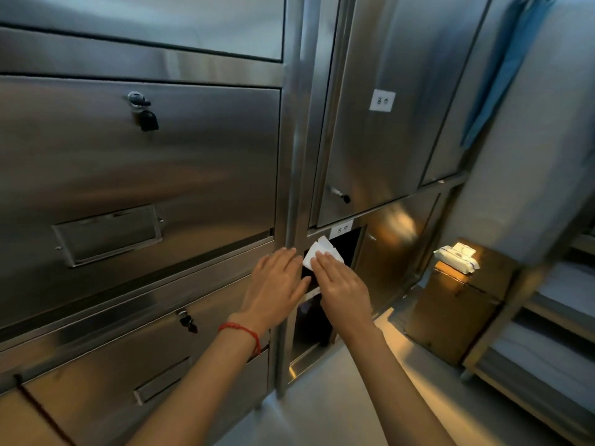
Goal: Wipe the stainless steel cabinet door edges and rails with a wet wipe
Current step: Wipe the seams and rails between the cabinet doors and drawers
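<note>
A stainless steel cabinet (161, 162) fills the view, with a vertical post (294, 140) between its left doors and right doors. My right hand (343, 284) lies flat on a folded white wet wipe (322, 252), pressing it at the edge of a dark open compartment (344, 244) just right of the post. My left hand (277, 281) rests flat with fingers spread on the post beside it, holding nothing. A red string bracelet sits on the left wrist.
A padlock (148, 119) hangs on the upper left door, a smaller lock (188, 321) on the lower one. A pack of wet wipes (457, 257) lies on a cardboard box (450, 304) at the right. A blue umbrella (502, 69) hangs upper right; shelving (547, 317) stands far right.
</note>
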